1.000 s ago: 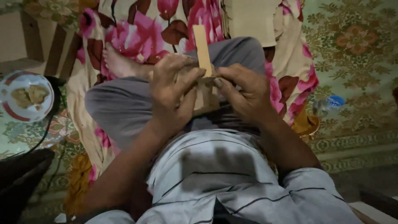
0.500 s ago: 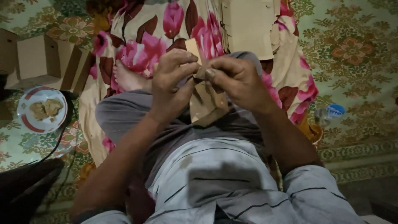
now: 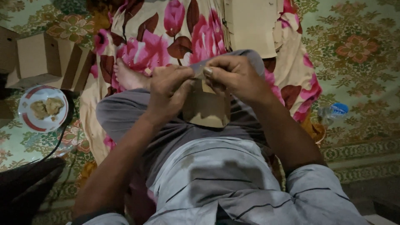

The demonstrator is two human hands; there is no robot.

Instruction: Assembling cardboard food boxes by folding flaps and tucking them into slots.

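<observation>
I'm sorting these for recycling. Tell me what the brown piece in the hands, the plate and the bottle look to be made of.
Brown piece: most likely cardboard, matte tan, with flat faces and straight folded edges.
Plate: hard to tell, ceramic or melamine; smooth white with a red rim band.
Bottle: looks like clear plastic with a blue cap; see-through, slightly shiny body.

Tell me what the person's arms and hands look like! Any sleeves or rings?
Both arms are bare from the short sleeves down. The left hand and right hand wear no gloves, and no rings or watch show. The sleeves belong to a light grey shirt with thin dark stripes, ending above the elbows.
</observation>
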